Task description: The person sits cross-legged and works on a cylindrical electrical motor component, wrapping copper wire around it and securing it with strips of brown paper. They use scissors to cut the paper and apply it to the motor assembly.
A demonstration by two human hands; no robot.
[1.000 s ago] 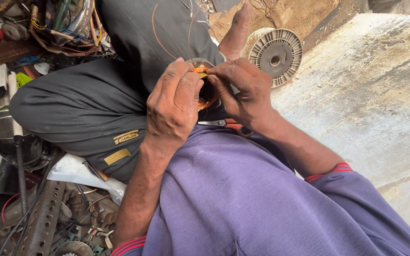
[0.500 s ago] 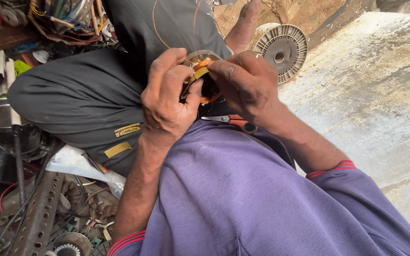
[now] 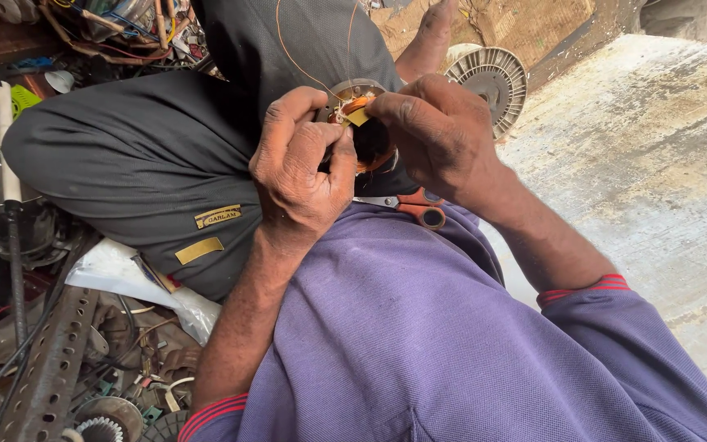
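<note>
My left hand [image 3: 300, 168] and my right hand [image 3: 435, 135] close together around a small round motor stator [image 3: 359, 123] with copper winding, held above my lap. My right fingertips pinch a yellowish slip at the stator's top edge, while my left fingers wrap its left side. Thin copper wire [image 3: 288, 53] loops upward from the stator. Scissors with orange handles [image 3: 415, 206] lie on my lap just below my right hand. Much of the stator is hidden by my fingers.
A round finned metal motor cover [image 3: 493, 78] leans at the back right. My bent knee in dark trousers [image 3: 124, 164] fills the left middle. Perforated metal angle [image 3: 51, 368], wires and scrap parts lie at lower left; a concrete floor [image 3: 656, 164] spreads right.
Both hands with the stator have shifted slightly up and left in view. My right fingers have moved onto the top edge of the stator.
</note>
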